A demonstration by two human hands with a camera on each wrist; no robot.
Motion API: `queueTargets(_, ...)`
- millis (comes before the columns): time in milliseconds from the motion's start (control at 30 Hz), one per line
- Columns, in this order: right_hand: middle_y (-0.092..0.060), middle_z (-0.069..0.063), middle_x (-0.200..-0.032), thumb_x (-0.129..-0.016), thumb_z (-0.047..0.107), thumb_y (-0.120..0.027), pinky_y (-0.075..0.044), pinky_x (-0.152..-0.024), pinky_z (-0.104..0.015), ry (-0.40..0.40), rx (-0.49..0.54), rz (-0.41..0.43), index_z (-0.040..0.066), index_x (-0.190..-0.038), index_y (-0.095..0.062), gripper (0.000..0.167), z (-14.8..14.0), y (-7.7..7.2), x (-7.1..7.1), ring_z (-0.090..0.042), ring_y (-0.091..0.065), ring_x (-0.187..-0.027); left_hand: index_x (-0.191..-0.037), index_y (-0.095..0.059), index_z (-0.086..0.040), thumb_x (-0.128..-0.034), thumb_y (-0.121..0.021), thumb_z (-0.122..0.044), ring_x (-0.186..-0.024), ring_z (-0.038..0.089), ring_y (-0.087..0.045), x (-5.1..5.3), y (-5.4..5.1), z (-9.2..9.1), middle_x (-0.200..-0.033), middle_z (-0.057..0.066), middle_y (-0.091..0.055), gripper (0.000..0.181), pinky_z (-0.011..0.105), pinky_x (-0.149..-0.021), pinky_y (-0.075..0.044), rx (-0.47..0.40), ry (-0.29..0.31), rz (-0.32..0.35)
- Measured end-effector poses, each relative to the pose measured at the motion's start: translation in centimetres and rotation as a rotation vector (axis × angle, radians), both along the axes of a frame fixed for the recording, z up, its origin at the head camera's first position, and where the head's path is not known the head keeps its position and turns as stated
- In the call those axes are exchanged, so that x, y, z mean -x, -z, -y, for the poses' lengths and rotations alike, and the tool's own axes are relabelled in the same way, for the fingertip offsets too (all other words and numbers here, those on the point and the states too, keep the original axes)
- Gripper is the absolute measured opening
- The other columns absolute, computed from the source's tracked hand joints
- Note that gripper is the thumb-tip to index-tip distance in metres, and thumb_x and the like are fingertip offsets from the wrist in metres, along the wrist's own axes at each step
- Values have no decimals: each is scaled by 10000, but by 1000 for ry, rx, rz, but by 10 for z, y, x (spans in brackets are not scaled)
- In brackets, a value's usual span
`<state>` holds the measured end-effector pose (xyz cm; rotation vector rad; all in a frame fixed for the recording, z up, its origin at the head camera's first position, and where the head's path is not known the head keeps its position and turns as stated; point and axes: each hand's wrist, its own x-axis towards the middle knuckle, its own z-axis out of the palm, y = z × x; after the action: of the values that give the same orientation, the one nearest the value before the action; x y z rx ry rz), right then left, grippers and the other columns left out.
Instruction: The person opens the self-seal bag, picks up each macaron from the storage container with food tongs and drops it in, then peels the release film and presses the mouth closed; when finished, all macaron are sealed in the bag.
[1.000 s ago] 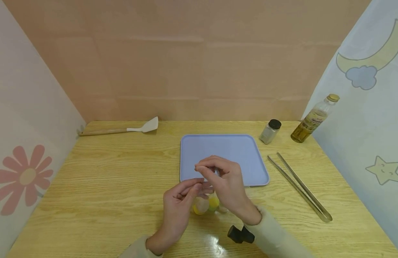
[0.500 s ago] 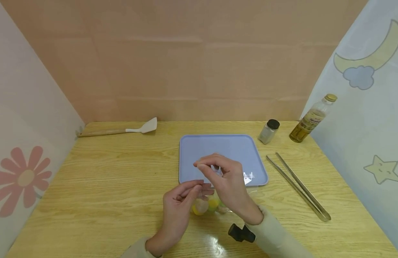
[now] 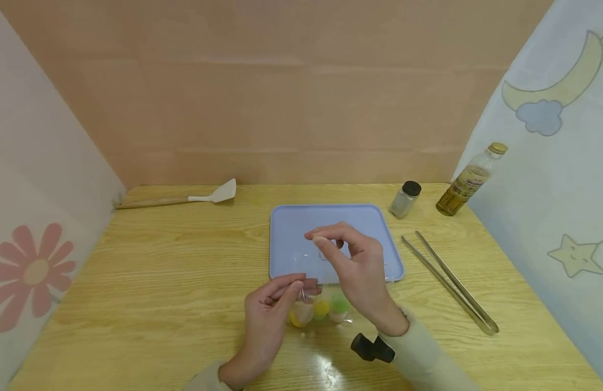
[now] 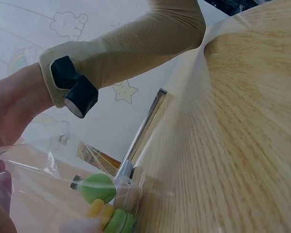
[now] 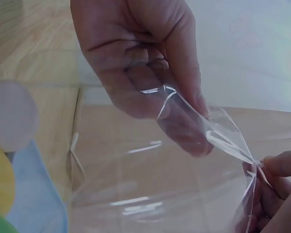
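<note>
A clear plastic bag (image 5: 140, 189) is stretched between both hands, over the near edge of a blue tray (image 3: 286, 239). In its bottom lie several round pieces that look like macarons (image 4: 98, 188), green, yellow and pale. The head view has the macarons (image 3: 322, 309) just right of my left hand (image 3: 269, 312). That left hand pinches the bag's edge between thumb and fingers. Higher and to the right, my right hand (image 3: 357, 266) pinches another part of the bag's edge, plainest in the right wrist view.
Metal tongs (image 3: 452, 285) lie right of the tray. Behind them stand a black-capped jar (image 3: 405, 201) and a bottle of amber liquid (image 3: 467, 187). A white spatula with wooden handle (image 3: 184, 199) lies at the back left. Walls bound the wooden table (image 3: 159, 282).
My right hand has moved right and slightly up, drawing the bag's edge away from my left hand. The left hand has barely moved. More of the macarons shows.
</note>
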<state>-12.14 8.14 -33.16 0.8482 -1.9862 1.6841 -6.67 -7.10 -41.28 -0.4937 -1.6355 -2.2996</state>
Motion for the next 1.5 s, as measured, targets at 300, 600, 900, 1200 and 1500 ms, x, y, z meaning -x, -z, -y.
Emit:
queueTargets(300, -750, -65, -974, -937, -72, -669, -389, -721, -293, 10, -2, -99, 82, -965, -749, 175, -7, -7, 4, -236, -625, -801, -1119, -684, 85, -1009, -557, 62, -891, 333, -741, -1, 0, 0, -1022, 220, -736, 170, 447, -840, -574, -11, 12, 32)
queueTargets(600, -743, -141, -957, -930, -110, -646, -392, -707, -291, 22, 71, -124, 3, -954, -748, 154, -14, -20, 5, -218, -635, -850, -1132, -665, 112, -1013, -536, 80, -914, 317, -738, -1, 0, 0, -1029, 235, -729, 179, 457, -817, -574, -18, 20, 8)
queueTargets(900, -734, -191, -956, -927, -128, -637, -470, -711, -288, 19, 194, -105, -89, -935, -726, 97, -28, -33, 8, -245, -659, -817, -1114, -650, 149, -996, -556, 91, -920, 314, -739, -2, -1, 0, -1026, 248, -725, 161, 447, -835, -570, -28, 15, 12)
queueTargets(1200, -742, -185, -959, -919, -135, -643, -532, -780, -290, 55, 278, -103, -160, -936, -698, 62, -43, -46, 13, -269, -708, -899, -1104, -670, 119, -986, -588, 70, -930, 315, -737, -3, -2, -1, -1027, 208, -736, 152, 434, -862, -556, -26, -24, 33)
queueTargets(1500, -745, -185, -905, -908, -101, -686, -530, -772, -278, 116, 355, -102, -221, -922, -668, 122, -57, -62, 17, -255, -719, -841, -1118, -641, 165, -988, -532, 133, -900, 290, -745, -1, 0, -1, -1018, 271, -715, 172, 442, -840, -568, -47, -15, -104)
